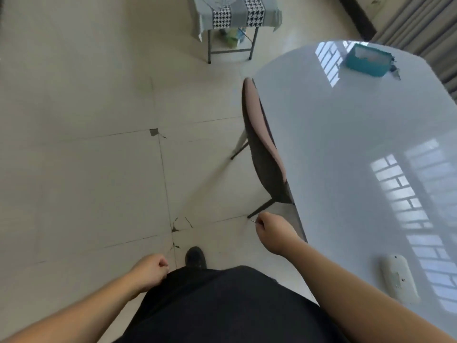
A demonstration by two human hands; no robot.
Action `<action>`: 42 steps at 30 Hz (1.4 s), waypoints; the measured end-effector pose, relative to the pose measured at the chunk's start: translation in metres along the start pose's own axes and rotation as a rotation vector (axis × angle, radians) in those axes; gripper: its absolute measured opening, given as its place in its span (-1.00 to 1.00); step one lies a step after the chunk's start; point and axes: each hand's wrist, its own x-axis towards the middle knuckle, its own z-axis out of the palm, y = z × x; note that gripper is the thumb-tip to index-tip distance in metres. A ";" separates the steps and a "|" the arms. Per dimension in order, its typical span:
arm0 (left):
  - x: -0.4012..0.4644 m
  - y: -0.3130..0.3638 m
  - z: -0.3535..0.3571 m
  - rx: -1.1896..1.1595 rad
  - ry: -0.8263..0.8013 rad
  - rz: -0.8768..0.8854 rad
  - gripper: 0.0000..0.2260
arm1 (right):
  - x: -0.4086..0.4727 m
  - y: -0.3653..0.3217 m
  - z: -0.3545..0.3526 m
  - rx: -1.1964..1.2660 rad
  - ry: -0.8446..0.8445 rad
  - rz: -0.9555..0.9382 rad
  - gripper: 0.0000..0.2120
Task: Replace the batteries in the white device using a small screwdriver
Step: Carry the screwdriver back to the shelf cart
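A thin screwdriver [253, 221] is pinched in the right hand [268, 227], grip curled tight, only the metal tip poking out, so the handle can't be made out. The left hand [150, 268] is clenched too; whether anything's held inside can't be told. The white device [398, 277] is left lying on the glossy white table [346, 149], well apart from both hands. A chair [262, 149] is tucked against the table on the tiled floor [86, 144].

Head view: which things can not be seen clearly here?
- Right hand: a thin tip pokes out, but curled fingers hide the rest.
- Left hand: curled; contents, if any, hidden.
- White device on the table: screws too small, blurred.
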 end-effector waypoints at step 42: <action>0.069 -0.110 -0.230 -1.020 0.384 -0.545 -0.87 | 0.407 -0.486 -0.045 -0.694 -0.518 -0.558 -0.84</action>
